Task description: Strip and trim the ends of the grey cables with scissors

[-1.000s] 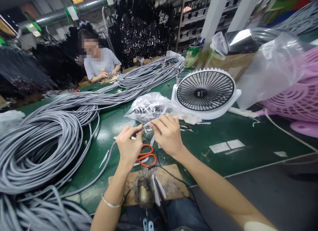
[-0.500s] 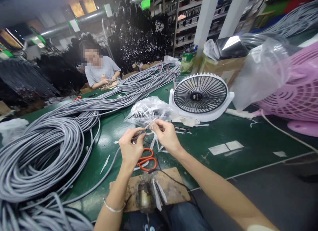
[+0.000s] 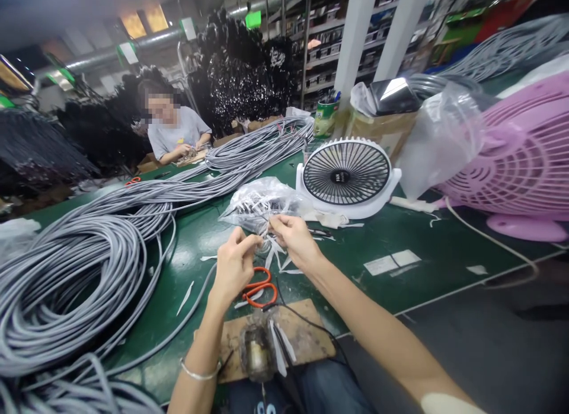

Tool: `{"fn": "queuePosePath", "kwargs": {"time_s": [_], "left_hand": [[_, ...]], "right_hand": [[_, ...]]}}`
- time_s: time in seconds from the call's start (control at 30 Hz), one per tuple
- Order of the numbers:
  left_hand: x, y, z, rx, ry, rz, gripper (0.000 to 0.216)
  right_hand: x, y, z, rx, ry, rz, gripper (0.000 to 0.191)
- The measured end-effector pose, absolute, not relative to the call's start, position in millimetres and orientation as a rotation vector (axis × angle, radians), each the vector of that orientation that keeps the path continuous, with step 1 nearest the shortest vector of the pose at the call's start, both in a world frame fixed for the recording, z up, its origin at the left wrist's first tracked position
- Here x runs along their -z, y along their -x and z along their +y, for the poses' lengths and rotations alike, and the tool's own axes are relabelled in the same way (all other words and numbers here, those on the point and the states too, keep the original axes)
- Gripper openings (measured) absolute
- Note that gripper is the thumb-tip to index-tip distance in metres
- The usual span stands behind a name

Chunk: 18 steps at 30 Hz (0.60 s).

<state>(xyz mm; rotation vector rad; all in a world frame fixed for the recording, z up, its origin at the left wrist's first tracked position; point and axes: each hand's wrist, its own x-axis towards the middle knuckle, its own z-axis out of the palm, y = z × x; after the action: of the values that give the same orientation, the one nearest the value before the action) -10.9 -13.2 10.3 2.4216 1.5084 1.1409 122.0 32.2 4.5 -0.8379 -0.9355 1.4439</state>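
My left hand (image 3: pixel 235 264) pinches the end of a thin grey cable (image 3: pixel 178 325) that trails off to the lower left over the green table (image 3: pixel 413 239). My right hand (image 3: pixel 297 241) is pinched close beside it on a small white piece at the cable's tip; what it is I cannot make out. Both hands hover above orange-handled scissors (image 3: pixel 258 289) and scattered white slips (image 3: pixel 275 257). Just beyond the fingers lies a clear plastic bag (image 3: pixel 260 201) of small white parts.
Large coils of grey cable (image 3: pixel 75 277) fill the left side. A white desk fan (image 3: pixel 347 177) and a pink fan (image 3: pixel 524 159) stand to the right. A brown board with a small metal fixture (image 3: pixel 255 349) sits at the near edge. Another person (image 3: pixel 173 132) works across the table.
My hands have drawn closer together and drifted slightly left. The view has shifted so the fans sit further left.
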Motion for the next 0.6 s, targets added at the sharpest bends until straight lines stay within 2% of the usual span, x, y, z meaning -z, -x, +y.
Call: {"fn": "queuePosePath", "kwargs": {"time_s": [0.13,0.23,0.33,0.43,0.5,0.6], "left_hand": [[-10.2,10.8,-15.2,-1.148,-2.362,1.301,0.024],[-9.7,8.8,-14.4,-1.255,-2.044,1.141,0.026],[-9.2,8.3,-11.3,-1.324,-1.586,0.985,0.034],[-8.6,7.9,-8.9,-1.300,-1.367,0.890,0.043],[-8.5,6.2,-8.2,-1.282,-1.319,0.870,0.045],[-8.6,1.5,-7.0,-1.320,-1.240,0.900,0.046]], "right_hand": [[-17.4,-151.8,52.9,-1.385,0.863,-0.681,0.046],[-25.4,-169.7,61.2,-1.242,0.786,-0.522,0.047],[-24.6,-161.9,51.2,-1.527,0.627,-0.769,0.047],[-19.0,-141.7,35.1,-1.800,0.507,-1.093,0.060],[-15.2,-131.7,29.3,-1.791,0.508,-1.126,0.064],[-10.1,-124.4,27.9,-1.616,0.607,-1.047,0.052]]}}
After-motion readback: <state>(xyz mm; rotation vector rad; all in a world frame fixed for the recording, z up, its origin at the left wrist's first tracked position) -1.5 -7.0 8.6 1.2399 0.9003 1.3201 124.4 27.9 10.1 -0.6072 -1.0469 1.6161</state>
